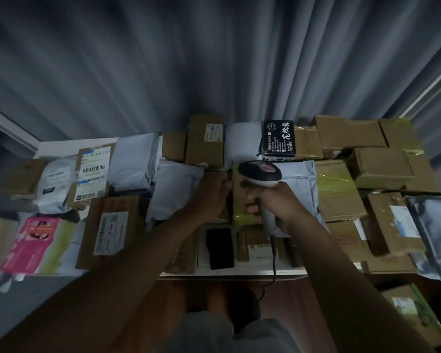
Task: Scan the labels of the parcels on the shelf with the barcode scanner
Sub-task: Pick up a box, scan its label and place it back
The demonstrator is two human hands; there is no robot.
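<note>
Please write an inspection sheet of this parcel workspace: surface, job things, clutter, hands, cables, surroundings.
Surface: white shelf, mostly covered with parcels.
Job's things: white and black handheld barcode scanner; small brown carton with yellow-green tape between the hands; brown carton with white barcode label at left.
Clutter: black box with white characters; pink printed packet; flat black object.
Hands: right hand grips the scanner handle; left hand touches the small carton.
Cables: black scanner cable hangs down.
Surroundings: grey curtain behind.
</note>
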